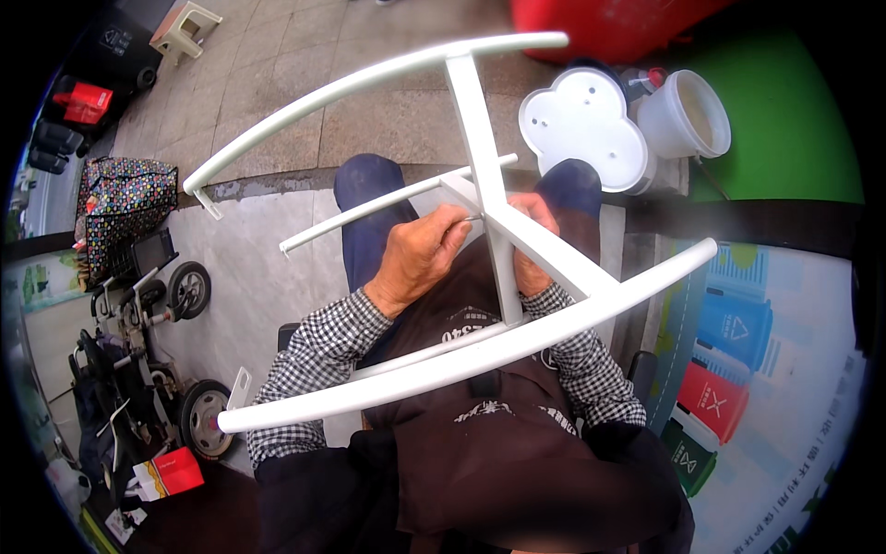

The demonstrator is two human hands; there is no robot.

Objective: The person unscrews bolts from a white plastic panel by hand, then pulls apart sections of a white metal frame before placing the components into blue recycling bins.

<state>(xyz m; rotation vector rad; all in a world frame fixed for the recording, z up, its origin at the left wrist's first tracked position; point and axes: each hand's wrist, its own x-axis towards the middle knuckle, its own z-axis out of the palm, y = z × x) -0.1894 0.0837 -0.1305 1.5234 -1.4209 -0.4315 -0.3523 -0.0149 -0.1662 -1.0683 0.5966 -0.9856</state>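
Note:
A white frame of curved tubes (461,377) and crossing flat bars (556,251) rests across my lap. It looks like the leg frame of a stool. My left hand (420,258) is closed in a pinch beside the crossing of the bars, with a small thin metal piece (473,218) showing at its fingertips against the joint. Behind the crossing, my right hand (533,212) is wrapped round the frame from the right side. The bars hide part of its fingers and palm.
A white clover-shaped panel (586,125) with small holes lies at the far right, beside a white bucket (683,115). On the left stand a wheeled folding cart (138,369) and a dotted bag (129,208). A small beige stool (185,32) is farther off.

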